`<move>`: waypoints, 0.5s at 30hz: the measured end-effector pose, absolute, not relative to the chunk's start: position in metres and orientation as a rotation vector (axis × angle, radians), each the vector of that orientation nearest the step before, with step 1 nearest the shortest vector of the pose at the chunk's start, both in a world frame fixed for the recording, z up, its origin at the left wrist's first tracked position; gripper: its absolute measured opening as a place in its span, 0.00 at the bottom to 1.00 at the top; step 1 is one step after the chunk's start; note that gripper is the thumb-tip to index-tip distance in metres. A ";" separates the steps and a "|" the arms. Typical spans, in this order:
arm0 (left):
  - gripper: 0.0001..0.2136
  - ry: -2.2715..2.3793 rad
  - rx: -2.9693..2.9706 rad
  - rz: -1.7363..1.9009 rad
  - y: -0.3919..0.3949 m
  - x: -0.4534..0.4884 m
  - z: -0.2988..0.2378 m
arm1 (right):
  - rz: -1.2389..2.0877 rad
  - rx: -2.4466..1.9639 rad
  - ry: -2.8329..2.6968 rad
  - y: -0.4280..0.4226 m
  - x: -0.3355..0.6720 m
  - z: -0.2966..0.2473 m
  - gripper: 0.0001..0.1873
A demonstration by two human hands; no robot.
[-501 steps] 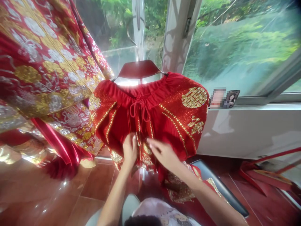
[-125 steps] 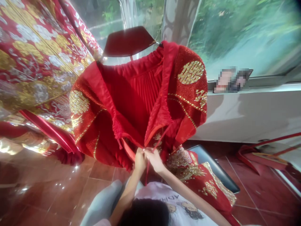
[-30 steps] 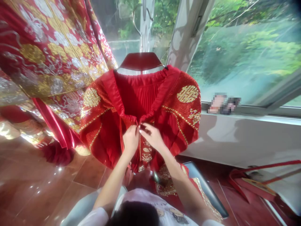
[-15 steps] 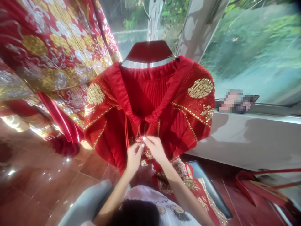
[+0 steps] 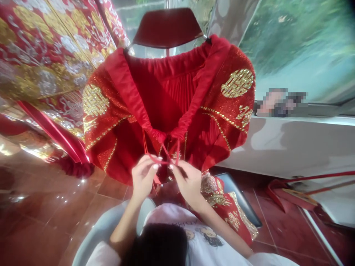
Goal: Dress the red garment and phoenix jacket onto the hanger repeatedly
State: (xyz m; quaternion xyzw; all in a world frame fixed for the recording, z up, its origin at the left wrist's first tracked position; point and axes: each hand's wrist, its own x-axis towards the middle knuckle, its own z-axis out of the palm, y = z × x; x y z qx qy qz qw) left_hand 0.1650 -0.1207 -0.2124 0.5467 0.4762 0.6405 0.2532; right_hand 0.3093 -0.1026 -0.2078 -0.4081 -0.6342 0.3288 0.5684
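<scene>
Under the dark red hanger (image 5: 168,27), a red skirt (image 5: 169,92) is hung by its waistband, and the front of the waistband is pulled down into a V shape. At the bottom of that V, straight below the hanger, a thin red string (image 5: 159,159) comes out of the waistband.

The string is pinched by both hands. One part is held between the thumb and fingertips of the left hand (image 5: 142,177). Another part is pinched the same way by the right hand (image 5: 187,181). The hands are held close together, and a short piece of string is stretched between them.

A big gold sign (image 5: 237,83) is sewn on the skirt, below and to the right of the hanger. A red and gold robe (image 5: 47,55) is hung to the left of the hanger and touches the skirt's side. A window (image 5: 291,44) with green outside is seen to the right of the hanger, with a white sill (image 5: 291,140) under it. Some small things (image 5: 281,103) are set on the sill, but they are too blurred to tell. Far below the hanger, just right of the hands, a red and gold cloth (image 5: 230,210) is laid over a dark pad (image 5: 244,203). Shiny red floor tiles (image 5: 41,221) are spread below it all.
</scene>
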 end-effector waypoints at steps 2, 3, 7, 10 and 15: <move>0.07 1.334 1.762 1.699 -0.119 0.172 -0.192 | 0.535 -0.877 -1.555 -0.105 0.307 -0.210 0.09; 0.06 1.352 1.872 1.679 -0.117 0.175 -0.184 | 0.427 -0.833 -1.567 -0.106 0.306 -0.211 0.10; 0.03 1.519 1.961 1.680 -0.105 0.188 -0.174 | 0.174 -0.755 -1.557 -0.106 0.303 -0.217 0.10; 0.06 1.643 1.691 1.736 -0.097 0.195 -0.182 | 0.155 -0.752 -1.531 -0.106 0.303 -0.220 0.10; 0.14 1.305 1.113 1.685 -0.094 0.201 -0.190 | 0.246 -0.753 -1.513 -0.104 0.301 -0.221 0.07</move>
